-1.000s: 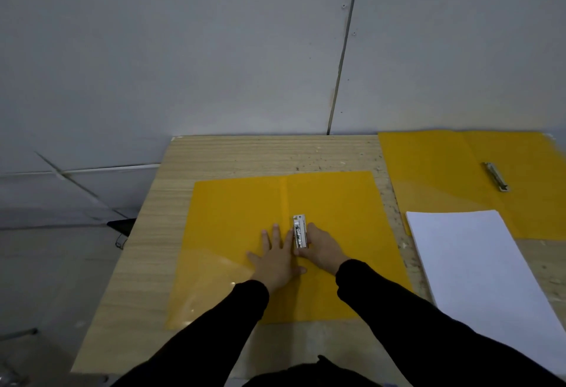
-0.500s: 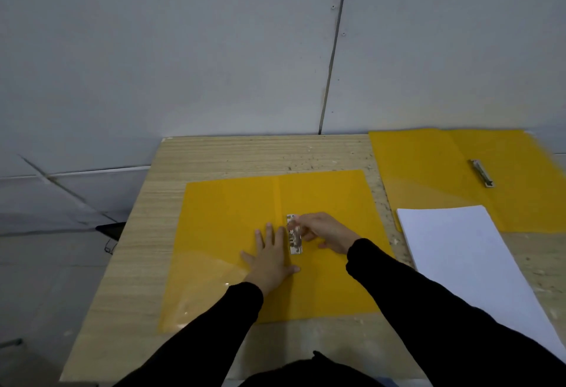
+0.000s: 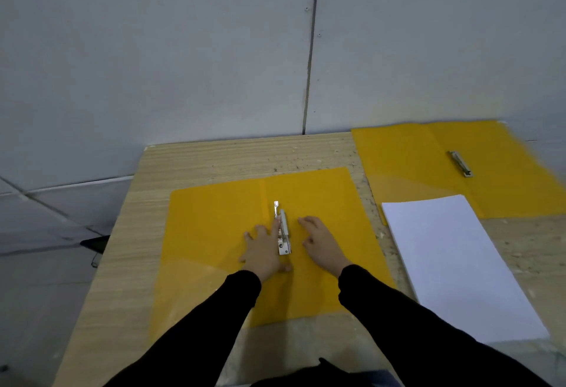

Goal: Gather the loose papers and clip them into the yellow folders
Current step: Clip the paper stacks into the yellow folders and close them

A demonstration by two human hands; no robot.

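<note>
An open yellow folder (image 3: 214,227) lies flat in the middle of the wooden table (image 3: 128,233). Its metal clip (image 3: 283,230) sits near the spine with the lever raised. My left hand (image 3: 263,249) lies flat on the folder just left of the clip, fingers spread, one fingertip against the clip. My right hand (image 3: 321,241) rests on the folder just right of the clip, fingers loosely bent and holding nothing. A stack of white papers (image 3: 453,264) lies to the right. A second open yellow folder (image 3: 407,154) with its own clip (image 3: 460,163) lies at the back right.
A grey panelled wall (image 3: 214,49) stands right behind the table. The table's left edge drops to a grey floor, where a dark object (image 3: 96,242) lies. The paper stack overlaps the front edge of the second folder.
My right hand has let go of the clip and moved a little to its right. The clip's lever now stands raised. My left hand has stayed flat beside it.
</note>
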